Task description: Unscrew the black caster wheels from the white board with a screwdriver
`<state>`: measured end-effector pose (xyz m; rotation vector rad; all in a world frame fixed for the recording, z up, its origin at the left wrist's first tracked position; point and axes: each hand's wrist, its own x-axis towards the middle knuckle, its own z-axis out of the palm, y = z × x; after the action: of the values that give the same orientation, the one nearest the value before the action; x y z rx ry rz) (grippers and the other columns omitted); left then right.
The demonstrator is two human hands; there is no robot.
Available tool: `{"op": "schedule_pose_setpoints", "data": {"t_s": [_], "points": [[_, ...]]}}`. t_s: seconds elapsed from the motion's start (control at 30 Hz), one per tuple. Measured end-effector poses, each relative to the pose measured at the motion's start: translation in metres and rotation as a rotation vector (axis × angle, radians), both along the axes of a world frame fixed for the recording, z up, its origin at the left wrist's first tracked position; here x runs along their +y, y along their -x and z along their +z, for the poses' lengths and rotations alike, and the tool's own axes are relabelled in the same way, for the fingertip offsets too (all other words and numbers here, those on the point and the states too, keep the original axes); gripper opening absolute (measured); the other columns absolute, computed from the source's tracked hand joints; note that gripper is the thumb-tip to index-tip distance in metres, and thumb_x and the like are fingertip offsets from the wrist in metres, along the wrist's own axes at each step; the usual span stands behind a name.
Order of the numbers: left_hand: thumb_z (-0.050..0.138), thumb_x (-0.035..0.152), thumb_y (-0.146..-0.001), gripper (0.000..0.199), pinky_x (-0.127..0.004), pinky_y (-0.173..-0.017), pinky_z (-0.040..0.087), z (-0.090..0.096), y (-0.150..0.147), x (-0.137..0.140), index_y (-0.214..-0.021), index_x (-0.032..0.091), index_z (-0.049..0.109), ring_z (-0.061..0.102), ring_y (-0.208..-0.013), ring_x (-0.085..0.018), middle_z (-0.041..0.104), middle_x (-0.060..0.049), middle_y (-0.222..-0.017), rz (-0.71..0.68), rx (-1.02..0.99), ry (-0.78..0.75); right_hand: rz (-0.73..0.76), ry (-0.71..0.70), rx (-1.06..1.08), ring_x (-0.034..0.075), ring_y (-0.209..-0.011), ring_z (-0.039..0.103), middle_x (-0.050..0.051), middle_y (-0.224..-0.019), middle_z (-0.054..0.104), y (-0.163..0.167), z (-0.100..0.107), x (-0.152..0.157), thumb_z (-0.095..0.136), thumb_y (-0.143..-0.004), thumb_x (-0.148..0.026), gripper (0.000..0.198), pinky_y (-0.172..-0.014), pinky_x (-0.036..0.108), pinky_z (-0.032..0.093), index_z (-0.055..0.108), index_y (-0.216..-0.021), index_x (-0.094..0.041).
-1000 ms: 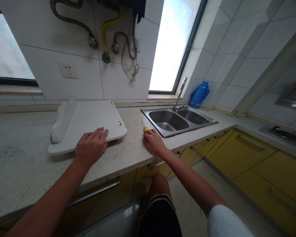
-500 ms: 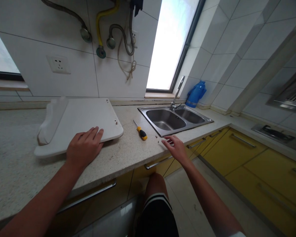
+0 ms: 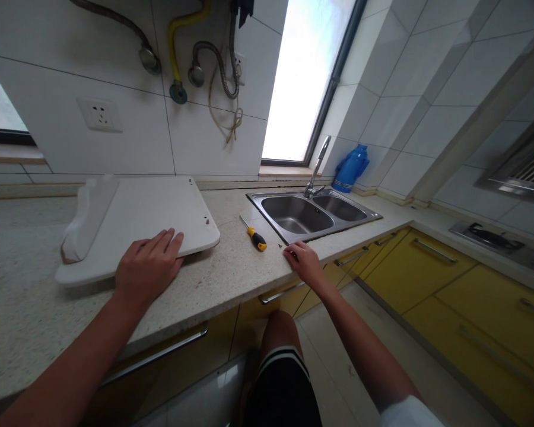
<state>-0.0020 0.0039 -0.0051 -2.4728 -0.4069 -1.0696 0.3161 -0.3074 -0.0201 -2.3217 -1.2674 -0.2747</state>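
Observation:
A white board (image 3: 155, 201) with rounded corners lies on the counter, its near edge raised a little. A white upright piece (image 3: 89, 216) stands along its left side. My left hand (image 3: 149, 264) holds the board's near edge, fingers spread over the top and thumb low at the edge. Close to the sink's front corner, my right hand (image 3: 303, 261) pinches at the counter surface, where a small screw is now covered by the fingertips. Another small dark screw (image 3: 280, 245) lies just left of those fingers. A yellow and black screwdriver (image 3: 256, 237) rests between my hands.
Beyond my right hand is a steel double sink (image 3: 285, 216) with a tap (image 3: 314, 175). A blue thermos-shaped jug (image 3: 351, 168) stands in the corner. Hoses hang on the tiled wall above the counter. Drawer handles (image 3: 280, 293) stick out below the counter's front edge.
My right hand has moved slightly left and its fingers have closed over the nearer screw. My left hand stays on the board. The view has shifted slightly.

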Motion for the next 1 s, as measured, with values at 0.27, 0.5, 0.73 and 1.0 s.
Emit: {"op": "schedule_pose_setpoints", "data": {"t_s": [0.27,0.5,0.73,1.0], "points": [[0.062,0.021,-0.106,0.036,-0.052,-0.097,0.054,-0.003,0.000,0.001,-0.139,0.014,0.075,0.081,-0.126,-0.041,0.080,-0.024,-0.143,-0.018,-0.004,0.077,-0.044,0.017,-0.011,0.021,-0.107,0.077,0.008,-0.127,0.078,-0.023,0.006,0.020,0.074,-0.111,-0.042,0.028,-0.097,0.043,0.068,0.075,-0.127,-0.018],[0.060,0.021,-0.108,0.034,-0.051,-0.095,0.052,-0.004,0.000,0.002,-0.137,0.010,0.075,0.081,-0.123,-0.040,0.080,-0.026,-0.141,-0.008,-0.010,0.002,0.006,0.021,-0.018,0.023,-0.112,0.077,0.009,-0.130,0.077,-0.029,0.001,0.029,0.074,-0.111,-0.042,0.030,-0.100,0.046,0.068,0.075,-0.129,-0.019],[0.060,0.023,-0.107,0.040,-0.052,-0.099,0.053,-0.005,0.000,0.002,-0.144,0.015,0.073,0.080,-0.126,-0.041,0.079,-0.024,-0.145,-0.007,-0.002,0.067,0.034,-0.058,-0.005,0.023,-0.111,0.077,0.009,-0.127,0.078,-0.029,-0.003,0.025,0.074,-0.111,-0.042,0.029,-0.099,0.046,0.068,0.075,-0.127,-0.018],[0.060,0.026,-0.106,0.048,-0.053,-0.100,0.053,-0.008,0.000,0.004,-0.152,0.017,0.072,0.079,-0.127,-0.043,0.079,-0.022,-0.146,-0.030,-0.025,0.126,0.029,-0.109,-0.021,0.022,-0.108,0.077,0.008,-0.123,0.078,-0.009,0.007,0.035,0.071,-0.112,-0.040,0.027,-0.100,0.045,0.067,0.075,-0.128,-0.018]]}}
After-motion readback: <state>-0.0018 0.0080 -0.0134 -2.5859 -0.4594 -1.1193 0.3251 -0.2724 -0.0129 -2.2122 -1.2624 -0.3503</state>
